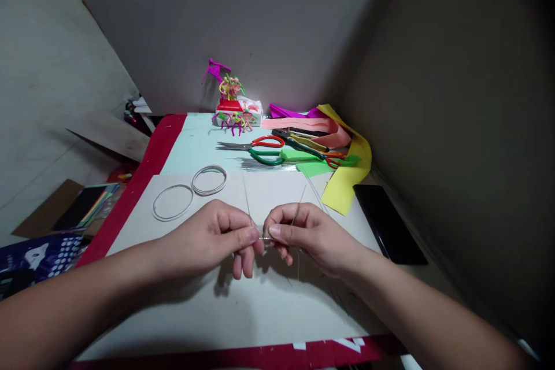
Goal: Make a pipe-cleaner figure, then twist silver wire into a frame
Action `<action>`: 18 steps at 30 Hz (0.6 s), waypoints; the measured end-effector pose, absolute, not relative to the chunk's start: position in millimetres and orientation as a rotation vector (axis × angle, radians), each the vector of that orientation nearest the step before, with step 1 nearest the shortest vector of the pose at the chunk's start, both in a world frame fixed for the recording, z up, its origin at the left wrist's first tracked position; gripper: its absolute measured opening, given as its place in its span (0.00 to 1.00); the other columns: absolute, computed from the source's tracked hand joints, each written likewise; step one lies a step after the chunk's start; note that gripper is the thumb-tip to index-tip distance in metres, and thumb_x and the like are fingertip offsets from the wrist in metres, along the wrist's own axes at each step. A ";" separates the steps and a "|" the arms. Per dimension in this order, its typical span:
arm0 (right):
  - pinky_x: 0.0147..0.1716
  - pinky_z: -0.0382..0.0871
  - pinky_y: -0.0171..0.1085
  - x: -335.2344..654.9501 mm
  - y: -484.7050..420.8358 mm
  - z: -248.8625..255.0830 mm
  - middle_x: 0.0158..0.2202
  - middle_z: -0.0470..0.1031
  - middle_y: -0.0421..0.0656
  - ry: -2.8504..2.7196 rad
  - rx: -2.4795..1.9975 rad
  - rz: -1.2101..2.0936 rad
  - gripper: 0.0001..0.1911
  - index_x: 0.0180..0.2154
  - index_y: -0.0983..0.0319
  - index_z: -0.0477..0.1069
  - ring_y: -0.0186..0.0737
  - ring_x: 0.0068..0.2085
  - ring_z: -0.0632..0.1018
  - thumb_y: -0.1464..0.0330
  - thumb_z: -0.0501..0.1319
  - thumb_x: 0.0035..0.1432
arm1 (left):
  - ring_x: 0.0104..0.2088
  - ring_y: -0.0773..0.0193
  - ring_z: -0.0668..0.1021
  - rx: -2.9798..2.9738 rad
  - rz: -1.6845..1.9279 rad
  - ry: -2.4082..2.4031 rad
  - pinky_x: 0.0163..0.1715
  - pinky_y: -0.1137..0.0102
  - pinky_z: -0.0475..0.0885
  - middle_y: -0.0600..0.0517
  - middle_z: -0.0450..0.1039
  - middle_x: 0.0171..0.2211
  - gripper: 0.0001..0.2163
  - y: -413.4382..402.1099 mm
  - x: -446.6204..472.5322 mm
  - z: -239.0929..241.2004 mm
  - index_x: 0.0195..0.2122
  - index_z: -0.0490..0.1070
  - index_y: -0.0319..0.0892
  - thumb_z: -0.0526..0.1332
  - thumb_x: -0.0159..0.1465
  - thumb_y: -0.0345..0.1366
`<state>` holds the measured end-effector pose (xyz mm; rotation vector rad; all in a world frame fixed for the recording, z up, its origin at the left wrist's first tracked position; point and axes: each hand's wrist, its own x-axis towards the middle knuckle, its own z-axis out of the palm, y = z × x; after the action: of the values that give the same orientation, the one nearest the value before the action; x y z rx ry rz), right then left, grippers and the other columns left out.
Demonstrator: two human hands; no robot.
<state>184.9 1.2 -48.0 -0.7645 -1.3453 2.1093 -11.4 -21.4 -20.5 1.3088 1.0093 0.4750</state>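
Observation:
Between my two hands, over the pale board, is a thin metal wire (263,237) whose short middle span bridges the fingertips. Thumb and index finger of my left hand (229,237) pinch its left part, and one wire end sticks up past that hand. My right hand (299,231) grips the other part in the same way, with another end rising above its knuckles. Thin strands also hang below the right hand. Whether this is one wire or several twisted together I cannot tell. Beyond the hands lies a bundle of straight wires (264,165).
Two wire coils (173,203) lie on the board (143,277) at left. Red-and-green-handled scissors (255,148), pliers (299,141) and coloured crepe strips (347,182) lie at the back. Small wire figures (232,89) sit around a tissue pack. A black phone (390,224) lies right.

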 end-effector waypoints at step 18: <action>0.22 0.56 0.28 187.0 1.8 -36.0 0.22 0.65 0.36 -1.612 -0.953 1.770 0.06 0.30 0.66 0.70 0.26 0.23 0.63 0.68 0.63 0.53 | 0.18 0.65 0.76 1.114 0.471 0.954 0.18 0.75 0.69 0.44 0.77 0.20 0.14 -7.9 -23.9 -23.7 0.28 0.75 0.33 0.58 0.61 0.39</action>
<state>187.0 1.8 -36.0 -0.9530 -1.6121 1.7703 -23.9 -7.9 -23.7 1.1140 0.9540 0.4708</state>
